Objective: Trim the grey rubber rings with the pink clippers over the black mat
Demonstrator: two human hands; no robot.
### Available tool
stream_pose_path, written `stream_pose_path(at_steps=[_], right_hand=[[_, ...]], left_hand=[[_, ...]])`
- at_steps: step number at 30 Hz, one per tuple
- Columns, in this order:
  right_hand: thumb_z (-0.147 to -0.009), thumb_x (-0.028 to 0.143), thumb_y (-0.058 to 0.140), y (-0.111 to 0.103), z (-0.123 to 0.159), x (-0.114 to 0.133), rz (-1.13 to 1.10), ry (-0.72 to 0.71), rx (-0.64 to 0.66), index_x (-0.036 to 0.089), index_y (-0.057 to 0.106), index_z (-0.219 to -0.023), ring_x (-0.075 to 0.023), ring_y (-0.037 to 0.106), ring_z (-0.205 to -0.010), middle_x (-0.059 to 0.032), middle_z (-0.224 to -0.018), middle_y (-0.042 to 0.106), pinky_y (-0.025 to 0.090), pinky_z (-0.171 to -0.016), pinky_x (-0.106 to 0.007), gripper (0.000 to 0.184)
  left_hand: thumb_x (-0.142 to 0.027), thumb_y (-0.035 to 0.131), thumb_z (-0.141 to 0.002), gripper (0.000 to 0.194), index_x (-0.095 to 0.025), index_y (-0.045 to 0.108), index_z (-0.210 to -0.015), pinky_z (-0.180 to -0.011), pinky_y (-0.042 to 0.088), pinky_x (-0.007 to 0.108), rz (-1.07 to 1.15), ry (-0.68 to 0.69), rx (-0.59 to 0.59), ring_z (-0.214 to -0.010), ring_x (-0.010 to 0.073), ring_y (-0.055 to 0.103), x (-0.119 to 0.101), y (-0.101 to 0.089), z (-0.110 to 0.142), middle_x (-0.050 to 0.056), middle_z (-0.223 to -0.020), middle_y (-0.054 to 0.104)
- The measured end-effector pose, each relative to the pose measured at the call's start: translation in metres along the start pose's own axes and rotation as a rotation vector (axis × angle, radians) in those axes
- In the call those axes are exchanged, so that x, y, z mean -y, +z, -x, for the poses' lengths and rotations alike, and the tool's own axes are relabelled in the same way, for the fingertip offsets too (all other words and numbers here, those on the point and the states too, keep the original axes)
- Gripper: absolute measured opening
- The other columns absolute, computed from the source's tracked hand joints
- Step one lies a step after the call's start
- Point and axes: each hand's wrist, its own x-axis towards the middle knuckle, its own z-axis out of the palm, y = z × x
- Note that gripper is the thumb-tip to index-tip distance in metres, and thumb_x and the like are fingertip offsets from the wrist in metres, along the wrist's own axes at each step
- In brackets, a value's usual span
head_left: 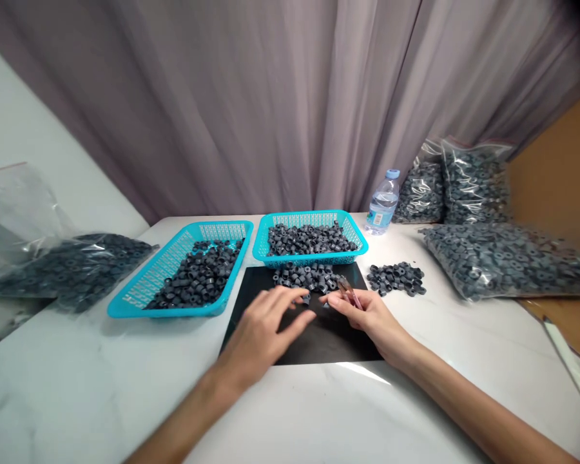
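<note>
Two bare hands work over a black mat on a white desk: the left hand, thumb and fingers apart, near one dark piece; the right hand clamped on a pink-handled tool. Work appears unfinished, one heap remaining along the mat's far edge, another off its right edge. Two turquoise baskets hold pieces too many to count; one bottle and three filled bags occupy the desk's right, at least one filled bag its left.
</note>
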Motion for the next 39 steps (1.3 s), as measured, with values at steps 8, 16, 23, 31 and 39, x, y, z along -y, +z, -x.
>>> stream_pose_path(at_steps=[8, 16, 23, 31, 39], right_hand=[[-0.080, 0.049, 0.079, 0.009, 0.006, 0.003, -0.070, -0.039, 0.081, 0.017, 0.084, -0.096, -0.0088, 0.028, -0.056, 0.0041, -0.055, 0.044, 0.029, -0.053, -0.024, 0.036], [-0.085, 0.044, 0.077, 0.006, 0.006, 0.005, -0.048, -0.057, 0.107, 0.018, 0.082, -0.105, -0.0141, 0.054, -0.067, -0.0019, -0.070, 0.068, 0.043, -0.065, -0.026, 0.033], [-0.083, 0.045, 0.077, 0.001, 0.003, 0.004, -0.045, -0.078, 0.105, 0.020, 0.082, -0.106, -0.0207, 0.066, -0.082, -0.0059, -0.089, 0.078, 0.050, -0.082, -0.034, 0.034], [-0.079, 0.049, 0.080, 0.001, 0.002, 0.002, 0.024, -0.059, 0.053, 0.019, 0.081, -0.101, -0.0128, 0.051, -0.059, -0.0002, -0.068, 0.068, 0.041, -0.061, -0.028, 0.037], [-0.091, 0.045, 0.069, 0.002, 0.007, 0.010, 0.072, -0.169, 0.075, 0.017, 0.077, -0.088, -0.0149, 0.054, -0.071, -0.0023, -0.079, 0.068, 0.042, -0.069, -0.028, 0.029]], left_hand=[[-0.033, 0.071, -0.091, 0.024, -0.025, 0.064, -0.113, -0.089, 0.059, 0.027, 0.655, -0.234, -0.010, -0.094, 0.0151, 0.073, -0.013, 0.036, 0.004, -0.001, -0.107, 0.075], [-0.031, 0.070, -0.091, 0.024, -0.022, 0.067, -0.113, -0.086, 0.062, 0.029, 0.822, -0.339, 0.019, -0.087, 0.0175, 0.076, -0.009, 0.031, 0.005, 0.002, -0.099, 0.079], [-0.032, 0.067, -0.094, 0.020, -0.022, 0.063, -0.110, -0.088, 0.060, 0.033, 0.813, -0.359, 0.023, -0.089, 0.0192, 0.076, -0.010, 0.027, 0.004, 0.003, -0.098, 0.078], [-0.034, 0.070, -0.092, 0.019, -0.022, 0.062, -0.104, -0.086, 0.059, 0.032, 0.833, -0.366, 0.043, -0.088, 0.0191, 0.076, -0.009, 0.028, 0.004, 0.002, -0.094, 0.078], [-0.029, 0.071, -0.091, 0.015, -0.021, 0.063, -0.101, -0.085, 0.062, 0.029, 0.903, -0.370, 0.018, -0.089, 0.0180, 0.077, -0.011, 0.027, 0.004, 0.001, -0.095, 0.078]])
